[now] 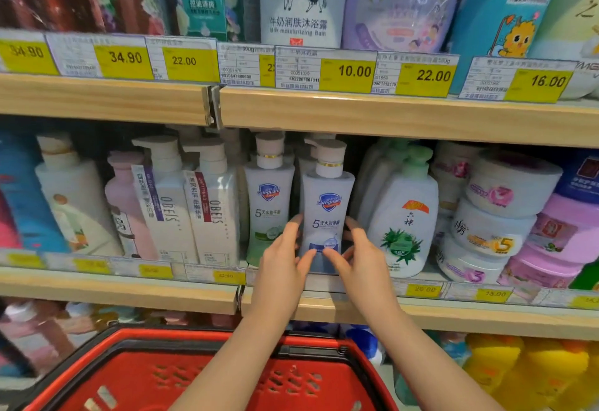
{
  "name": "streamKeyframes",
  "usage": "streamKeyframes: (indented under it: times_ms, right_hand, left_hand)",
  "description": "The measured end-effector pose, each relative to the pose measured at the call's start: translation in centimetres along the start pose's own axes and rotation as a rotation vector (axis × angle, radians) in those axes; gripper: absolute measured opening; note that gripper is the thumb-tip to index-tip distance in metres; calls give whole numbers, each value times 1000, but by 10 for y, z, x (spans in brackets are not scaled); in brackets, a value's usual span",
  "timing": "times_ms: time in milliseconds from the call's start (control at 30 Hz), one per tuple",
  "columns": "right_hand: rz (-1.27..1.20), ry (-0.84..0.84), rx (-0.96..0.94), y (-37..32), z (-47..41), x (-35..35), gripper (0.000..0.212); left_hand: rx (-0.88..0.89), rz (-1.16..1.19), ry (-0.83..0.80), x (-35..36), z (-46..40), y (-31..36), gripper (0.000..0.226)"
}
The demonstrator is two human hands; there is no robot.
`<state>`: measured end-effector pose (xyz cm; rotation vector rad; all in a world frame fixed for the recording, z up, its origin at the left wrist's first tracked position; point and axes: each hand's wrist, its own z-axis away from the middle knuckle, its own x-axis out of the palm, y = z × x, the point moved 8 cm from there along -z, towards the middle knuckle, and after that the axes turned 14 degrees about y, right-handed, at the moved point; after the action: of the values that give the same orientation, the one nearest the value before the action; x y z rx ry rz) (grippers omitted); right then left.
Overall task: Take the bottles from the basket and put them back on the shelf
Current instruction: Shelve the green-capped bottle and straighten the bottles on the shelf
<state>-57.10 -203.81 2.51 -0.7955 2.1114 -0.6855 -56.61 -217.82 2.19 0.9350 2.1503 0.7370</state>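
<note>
Bottle (325,213) base — behind both thumbs

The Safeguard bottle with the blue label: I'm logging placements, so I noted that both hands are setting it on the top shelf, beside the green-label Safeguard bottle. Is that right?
Not quite. The head view shows both the left hand and right hand on the blue-label Safeguard bottle, beside the green-label Safeguard bottle, but on the middle shelf, not the top one.

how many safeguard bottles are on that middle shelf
2 clearly. Blue-label Safeguard bottle held between left hand and right hand; green-label Safeguard bottle just left of it. More may stand hidden behind them.
</note>
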Motion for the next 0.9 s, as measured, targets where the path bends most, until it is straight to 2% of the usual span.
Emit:
streamKeyframes:
  times_ms: [233,600,733,833,900]
  right_hand:
    - [17,11,-3,2,-9,6,60]
    - [23,31,-12,5,-13,12,60]
    - [66,24,8,0,-11,4,64]
    - [26,119,-66,-28,-4,-18,56]
    - [-57,106,-155,-57,2,-20,46]
  left_hand:
    - [42,-165,44,5,-5,4,53]
    - [14,-178,60,9,-9,1,53]
    - [34,-159,63,-10,-1,10,49]
    - [162,-291,207,-61,6,15,41]
    - [218,-401,328,-95,6,10,46]
